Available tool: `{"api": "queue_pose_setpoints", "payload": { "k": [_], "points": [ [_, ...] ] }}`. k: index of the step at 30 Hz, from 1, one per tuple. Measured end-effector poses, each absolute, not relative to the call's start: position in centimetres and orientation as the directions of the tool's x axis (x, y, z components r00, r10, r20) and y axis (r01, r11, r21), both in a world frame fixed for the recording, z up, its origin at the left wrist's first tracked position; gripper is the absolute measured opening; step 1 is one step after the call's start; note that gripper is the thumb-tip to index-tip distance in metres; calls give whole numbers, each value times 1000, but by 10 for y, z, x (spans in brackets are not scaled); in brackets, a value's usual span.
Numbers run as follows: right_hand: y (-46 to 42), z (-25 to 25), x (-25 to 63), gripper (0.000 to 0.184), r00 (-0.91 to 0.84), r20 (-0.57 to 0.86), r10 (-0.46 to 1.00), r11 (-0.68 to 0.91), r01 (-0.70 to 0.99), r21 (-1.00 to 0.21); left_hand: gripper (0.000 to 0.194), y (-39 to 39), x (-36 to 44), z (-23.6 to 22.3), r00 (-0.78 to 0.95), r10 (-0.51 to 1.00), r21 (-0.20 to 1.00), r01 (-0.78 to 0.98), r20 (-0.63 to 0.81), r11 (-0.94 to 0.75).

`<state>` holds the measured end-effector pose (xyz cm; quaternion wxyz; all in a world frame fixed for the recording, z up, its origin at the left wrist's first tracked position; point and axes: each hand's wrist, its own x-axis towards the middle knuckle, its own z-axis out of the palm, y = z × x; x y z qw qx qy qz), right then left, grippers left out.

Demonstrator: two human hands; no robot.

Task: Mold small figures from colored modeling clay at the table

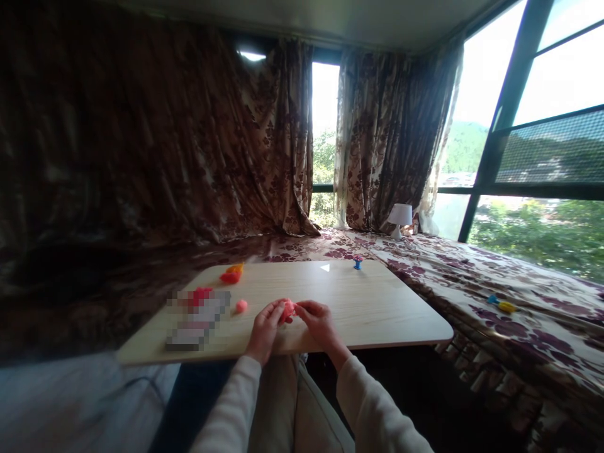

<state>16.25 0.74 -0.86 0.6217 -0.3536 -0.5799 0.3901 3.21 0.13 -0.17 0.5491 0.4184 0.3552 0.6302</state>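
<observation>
Above the near edge of the table, both of my hands meet around a small pink-red lump (287, 309) that looks like modelling clay. My left hand (264, 327) has its fingers closed on the lump's left side. From the right, my right hand (321, 322) pinches at its edge with thumb and forefinger. The fingers hide part of the lump, so its exact shape is unclear. A round pink ball (241, 306) rests on the tabletop just left of my left hand, apart from it.
On the pale table (377, 314) lie a red-and-orange lump (231, 274), a red lump (201, 296) and a pixelated flat object (201, 324). A small blue piece with a reddish top (357, 263) stands far right. A white lamp (401, 216) stands beyond.
</observation>
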Motion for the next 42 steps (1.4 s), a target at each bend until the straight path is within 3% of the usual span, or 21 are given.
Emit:
{"api": "queue_pose_setpoints", "payload": {
  "k": [6, 13, 28, 32, 42],
  "points": [
    [10, -7, 162, 28, 20, 429, 903, 429, -64, -901, 34, 4, 32, -4, -60, 989, 893, -426, 132, -145],
    [7, -4, 164, 22, 5, 415, 910, 414, -74, -907, 36, 2, 33, -4, -55, 990, 892, -430, 129, -140],
    [8, -1, 164, 43, -46, 355, 934, 355, -9, -935, 39, 2, 31, -7, -34, 984, 892, -418, 173, -171],
    [8, -4, 165, 33, -55, 371, 927, 371, -10, -929, 48, 1, 31, -5, -25, 983, 888, -426, 181, -174],
    [8, -1, 168, 24, -36, 397, 917, 397, -13, -918, 38, -3, 33, 2, 1, 981, 908, -380, 192, -177]
  ]
}}
